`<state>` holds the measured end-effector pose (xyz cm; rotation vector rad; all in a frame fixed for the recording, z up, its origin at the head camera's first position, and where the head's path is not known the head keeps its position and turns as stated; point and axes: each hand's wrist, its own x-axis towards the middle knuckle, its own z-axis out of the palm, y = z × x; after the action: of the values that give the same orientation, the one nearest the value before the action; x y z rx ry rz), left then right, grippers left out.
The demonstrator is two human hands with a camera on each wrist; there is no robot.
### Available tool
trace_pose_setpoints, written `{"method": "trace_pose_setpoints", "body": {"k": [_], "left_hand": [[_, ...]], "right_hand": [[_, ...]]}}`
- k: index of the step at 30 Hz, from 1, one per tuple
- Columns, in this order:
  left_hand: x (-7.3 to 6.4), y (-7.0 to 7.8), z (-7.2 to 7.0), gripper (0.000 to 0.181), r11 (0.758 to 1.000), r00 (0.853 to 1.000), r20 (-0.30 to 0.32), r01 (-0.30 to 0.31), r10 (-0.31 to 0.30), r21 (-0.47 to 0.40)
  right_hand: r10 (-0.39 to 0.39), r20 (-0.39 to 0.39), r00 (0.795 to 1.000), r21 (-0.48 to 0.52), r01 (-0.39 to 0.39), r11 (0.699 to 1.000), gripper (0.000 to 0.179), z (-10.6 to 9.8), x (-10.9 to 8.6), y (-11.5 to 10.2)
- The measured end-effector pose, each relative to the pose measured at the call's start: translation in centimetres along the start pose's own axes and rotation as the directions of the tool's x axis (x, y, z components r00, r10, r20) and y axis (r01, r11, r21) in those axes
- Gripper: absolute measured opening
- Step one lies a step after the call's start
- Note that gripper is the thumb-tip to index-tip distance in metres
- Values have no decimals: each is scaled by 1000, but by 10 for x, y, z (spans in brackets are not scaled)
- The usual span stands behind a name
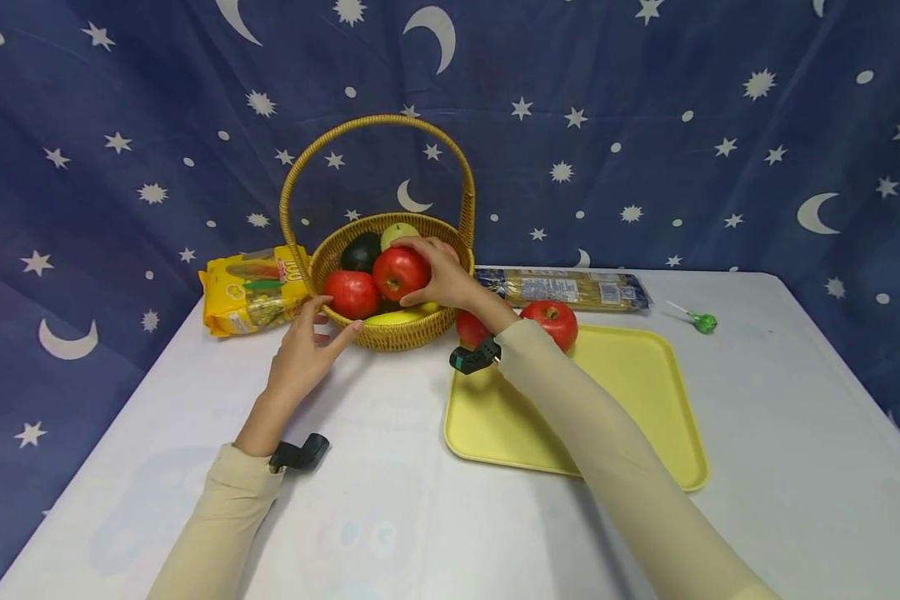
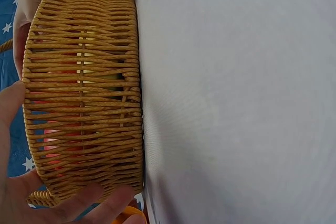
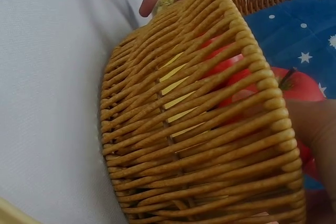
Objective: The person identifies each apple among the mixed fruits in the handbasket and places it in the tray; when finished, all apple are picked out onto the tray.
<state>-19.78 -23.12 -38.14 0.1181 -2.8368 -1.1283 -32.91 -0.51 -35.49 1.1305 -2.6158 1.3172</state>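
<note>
A wicker basket (image 1: 397,336) with a tall hoop handle holds fruit: a red apple (image 1: 351,294) at the left, a dark avocado (image 1: 362,252), a pale green fruit (image 1: 400,232) and a yellow banana (image 1: 397,317) along the front. My right hand (image 1: 442,275) grips another red apple (image 1: 401,273) over the middle of the basket, thumb below and fingers over its top. At the basket's left front, my left hand (image 1: 303,354) rests on the rim, thumb and fingers spread. In the left wrist view its fingers (image 2: 113,205) lie along the woven side.
Right of the basket lies a yellow tray (image 1: 637,392) with two red apples (image 1: 551,323) at its back left, partly behind the right forearm. A long pasta packet (image 1: 570,288) lies behind it, a green lollipop (image 1: 703,322) farther right. A yellow bag (image 1: 255,292) stands left of the basket.
</note>
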Motion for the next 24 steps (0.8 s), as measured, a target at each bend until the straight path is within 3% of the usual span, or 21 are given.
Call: {"method": "trace_pose_setpoints", "body": {"k": [7,16,24], "left_hand": [[1,-1,0,87,1000,1000,4,-2,2,-5],[1,0,-1,88,1000,1000,4,-3,3,-14],[1,0,0,87,1000,1000,-1,-8,8,-16]], "right_hand": [[42,-34,999,57,-40,998,82,0,-3,-3],[-1,-38,999,98,5,995,81,-2,-5,-4],[-33,-63,997,289,50,956,83,0,-7,-5]]}}
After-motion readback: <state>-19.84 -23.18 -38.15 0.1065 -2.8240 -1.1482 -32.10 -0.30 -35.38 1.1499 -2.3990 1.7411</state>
